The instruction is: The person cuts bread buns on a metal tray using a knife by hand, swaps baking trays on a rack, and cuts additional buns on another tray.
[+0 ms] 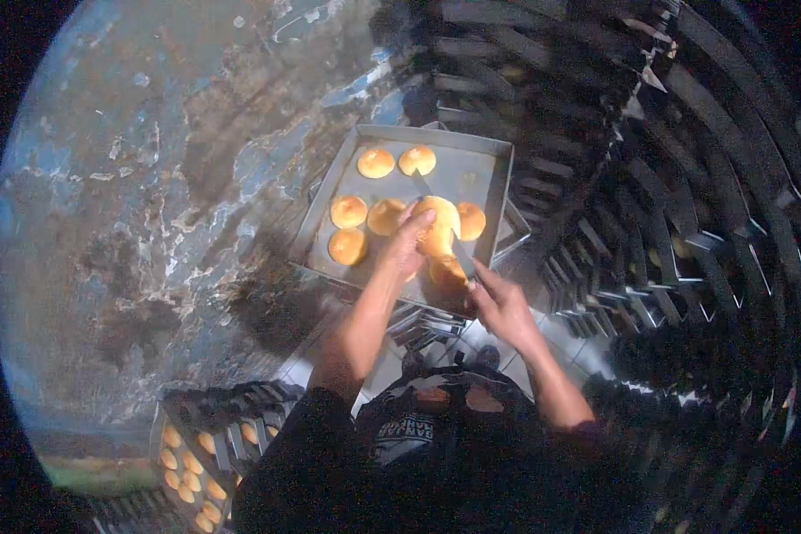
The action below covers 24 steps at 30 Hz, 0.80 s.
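Over a grey metal tray (325,196), my left hand (408,245) holds a golden bun (439,218) with its fingers wrapped round it. My right hand (498,303) is closed on the handle end of a long knife (465,260), whose blade passes at the bun and shows again beyond it, pointing up and left. Several round golden buns (349,211) lie in the tray, two of them near its far edge. Another bun (447,271) is just below the held one, partly hidden by the blade. Whether the blade is inside the held bun is hard to tell.
Dark racks with many slats (632,240) stand along the right side. A worn, stained surface (169,222) fills the left. At the lower left, another tray holds several buns (191,463). Light floor tiles (387,369) show below the tray.
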Available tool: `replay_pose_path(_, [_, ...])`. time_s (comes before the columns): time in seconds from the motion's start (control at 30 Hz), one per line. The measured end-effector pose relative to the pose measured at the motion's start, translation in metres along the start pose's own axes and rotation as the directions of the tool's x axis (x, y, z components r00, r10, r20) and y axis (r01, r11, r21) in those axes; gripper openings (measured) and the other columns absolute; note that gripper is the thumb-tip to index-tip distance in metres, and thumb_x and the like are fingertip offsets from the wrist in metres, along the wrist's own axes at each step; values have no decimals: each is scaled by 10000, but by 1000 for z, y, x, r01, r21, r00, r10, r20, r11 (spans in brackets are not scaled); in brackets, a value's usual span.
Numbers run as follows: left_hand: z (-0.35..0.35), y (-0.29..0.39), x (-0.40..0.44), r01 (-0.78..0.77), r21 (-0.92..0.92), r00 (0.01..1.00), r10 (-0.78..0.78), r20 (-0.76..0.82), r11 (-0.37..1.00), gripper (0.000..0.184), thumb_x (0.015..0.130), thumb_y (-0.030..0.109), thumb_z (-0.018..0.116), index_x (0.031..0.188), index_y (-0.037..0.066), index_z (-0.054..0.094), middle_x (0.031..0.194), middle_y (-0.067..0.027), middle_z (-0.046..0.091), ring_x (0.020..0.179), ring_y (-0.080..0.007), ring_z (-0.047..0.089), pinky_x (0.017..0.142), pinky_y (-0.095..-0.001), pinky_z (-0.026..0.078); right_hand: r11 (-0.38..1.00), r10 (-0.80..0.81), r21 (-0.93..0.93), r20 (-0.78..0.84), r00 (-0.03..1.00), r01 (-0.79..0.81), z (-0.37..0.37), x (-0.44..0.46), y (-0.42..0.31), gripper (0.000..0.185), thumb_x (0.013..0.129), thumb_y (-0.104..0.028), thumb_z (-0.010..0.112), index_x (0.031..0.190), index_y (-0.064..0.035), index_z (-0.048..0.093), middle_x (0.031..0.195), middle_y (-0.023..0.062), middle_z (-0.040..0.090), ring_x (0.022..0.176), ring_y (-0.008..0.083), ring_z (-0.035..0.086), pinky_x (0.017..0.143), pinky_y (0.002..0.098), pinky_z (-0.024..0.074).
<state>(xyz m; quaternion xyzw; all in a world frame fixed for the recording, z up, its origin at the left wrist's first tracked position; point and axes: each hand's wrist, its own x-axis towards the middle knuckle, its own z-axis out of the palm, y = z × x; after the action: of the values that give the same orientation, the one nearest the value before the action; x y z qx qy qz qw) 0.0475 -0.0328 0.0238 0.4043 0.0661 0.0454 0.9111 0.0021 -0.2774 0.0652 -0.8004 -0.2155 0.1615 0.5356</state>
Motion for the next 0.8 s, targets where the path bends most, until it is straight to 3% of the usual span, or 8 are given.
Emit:
replay_pose_path(0.1, [10, -8, 3, 29, -73, 999, -33, -42, 997, 446, 879, 145, 746, 1271, 67, 550, 1129, -71, 651, 1034, -213, 655, 924, -405, 559, 995, -86, -53, -32, 996, 84, -4, 21, -5, 455, 994, -255, 603, 1378, -12, 566, 1035, 274, 714, 960, 296, 732, 857, 387, 545])
replay_pose_path(0.2, [1, 14, 8, -35, -52, 998, 32, -53, 998, 391, 895, 130, 729, 1248, 63, 575, 1126, -73, 656, 1037, -210, 658, 920, -395, 559, 993, 120, -3, 96, 988, -121, -14, 1, -22, 480, 997, -246, 604, 1394, 15, 542, 1036, 273, 715, 980, 278, 724, 873, 382, 536])
replay_pose_path(0.23, [-4, 20, 9, -53, -45, 995, 49, -82, 998, 382, 899, 133, 724, 1244, 59, 579, 1132, -74, 656, 1046, -208, 656, 919, -389, 558, 993, 116, -7, 104, 988, -116, -13, -7, -13, 480, 997, -246, 604, 1394, 15, 542, 1036, 273, 715, 980, 278, 724, 873, 382, 536])
replay_pose_path(0.37, [14, 7, -3, -43, -28, 975, 36, -217, 999, 366, 901, 158, 722, 1226, 50, 593, 1124, -77, 659, 1051, -207, 659, 909, -384, 560, 992, 84, 87, 86, 993, -92, -2, -9, 6, 475, 1002, -234, 601, 1414, -8, 535, 911, 199, 735, 832, 206, 714, 797, 361, 543])
replay_pose_path(0.47, [25, -16, 2, -122, -22, 980, 117, -160, 992, 331, 923, 193, 699, 1204, 51, 597, 1096, -79, 667, 1015, -209, 672, 890, -389, 569, 996, 17, 85, 95, 995, -26, -8, 23, -11, 448, 1014, -221, 588, 1415, -27, 543, 853, 155, 728, 785, 160, 684, 773, 346, 542])
replay_pose_path(0.63, [27, 13, 15, -167, -20, 972, 161, -172, 986, 262, 974, 244, 639, 1157, 60, 600, 1050, -67, 671, 955, -198, 683, 856, -386, 574, 995, 24, 92, 77, 997, -31, -7, 4, -2, 439, 1021, -199, 577, 1442, -79, 537, 806, 99, 711, 752, 121, 663, 728, 338, 541])
replay_pose_path(0.77, [30, -34, 24, -145, -66, 942, 117, -315, 987, 268, 981, 264, 642, 1153, 65, 593, 1056, -51, 662, 985, -189, 669, 890, -382, 557, 973, 131, 184, 63, 989, -140, -2, 17, 0, 441, 1018, -211, 582, 1422, -39, 546, 830, 115, 724, 758, 141, 670, 728, 344, 541])
replay_pose_path(0.8, [26, -46, 29, -140, -118, 924, 87, -372, 983, 274, 984, 278, 642, 1154, 69, 593, 1063, -45, 659, 998, -187, 664, 905, -380, 549, 987, 31, 161, -29, 999, -26, 3, 31, 5, 444, 1017, -216, 581, 1421, -35, 544, 827, 122, 719, 758, 145, 664, 729, 345, 540])
